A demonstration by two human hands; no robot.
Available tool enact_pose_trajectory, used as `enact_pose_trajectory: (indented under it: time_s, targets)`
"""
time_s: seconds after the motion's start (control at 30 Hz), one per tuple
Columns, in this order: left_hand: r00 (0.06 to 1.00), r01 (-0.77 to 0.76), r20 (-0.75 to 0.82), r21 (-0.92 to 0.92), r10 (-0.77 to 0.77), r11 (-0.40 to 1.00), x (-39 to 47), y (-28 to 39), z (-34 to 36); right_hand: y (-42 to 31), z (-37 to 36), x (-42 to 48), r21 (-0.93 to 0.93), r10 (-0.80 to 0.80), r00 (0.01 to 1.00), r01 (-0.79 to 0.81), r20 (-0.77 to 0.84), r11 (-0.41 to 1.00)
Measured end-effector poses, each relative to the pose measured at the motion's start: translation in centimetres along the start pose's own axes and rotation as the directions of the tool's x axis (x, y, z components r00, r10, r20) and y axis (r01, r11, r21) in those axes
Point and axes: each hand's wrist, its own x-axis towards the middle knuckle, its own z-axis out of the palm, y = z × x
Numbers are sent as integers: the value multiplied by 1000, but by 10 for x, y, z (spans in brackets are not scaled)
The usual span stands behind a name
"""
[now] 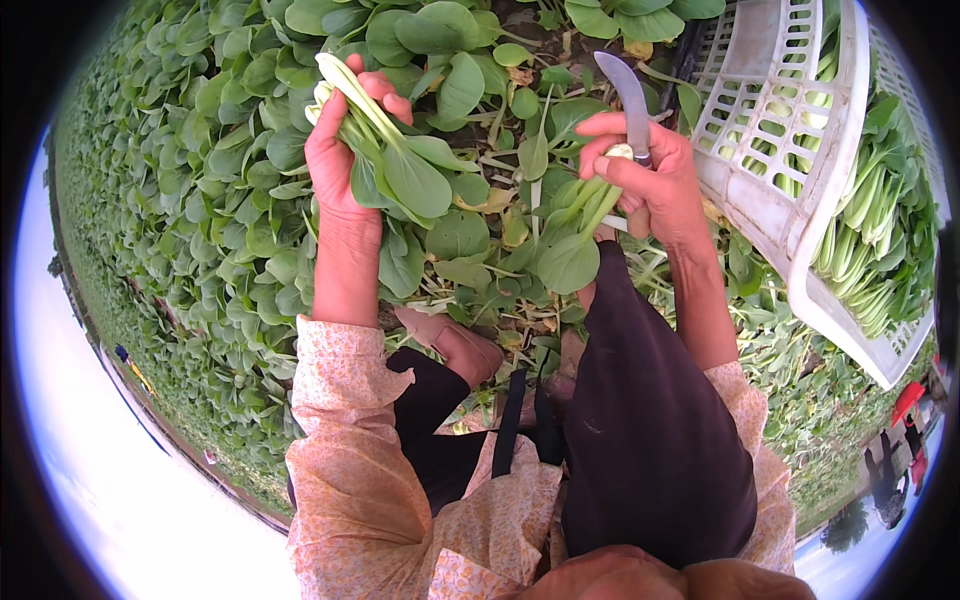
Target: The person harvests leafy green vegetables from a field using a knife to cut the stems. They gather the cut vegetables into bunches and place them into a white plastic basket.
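Observation:
Upright at the centre left, my left hand holds a small bunch of leafy greens, its pale stalk ends pointing up and its leaves hanging to the right. My right hand grips a knife with a curved blade, the tip pointing up and left. Between the thumb and fingers of that same hand is another leafy green plant, its cut pale base at the top and its leaves downward. The knife's handle is mostly hidden in the palm. The two hands are well apart.
Dense growing greens cover the left side. A white slatted plastic crate at the right holds many bunches of harvested greens. Loose leaves and stalks litter the ground around my shoes. People stand far off at the lower right.

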Motion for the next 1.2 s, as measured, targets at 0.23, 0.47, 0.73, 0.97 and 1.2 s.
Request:
enact_pose_trajectory:
  time_s: [0.23, 0.47, 0.73, 0.97, 1.2]
  targets:
    - [956, -55, -290, -18, 47, 998, 9, -12, -24, -6, 42, 23, -148, 119, 991, -108, 68, 983]
    - [877, -126, -427, 238, 220, 963, 5, -30, -3, -5, 38, 29, -80, 149, 989, -149, -11, 986]
    - [838, 543, -535, 801, -108, 252, -40, 15, 36, 7, 0, 2, -520, -299, 924, 139, -238, 842]
    - [843, 268, -536, 499, -50, -824, -79, 30, 65, 4, 2, -6, -840, -289, 951, 66, -111, 538]
    - [950, 313, -297, 918, -101, 243, -36, -56, 62, -35, 35, -11, 81, 183, 974, -195, 137, 977]
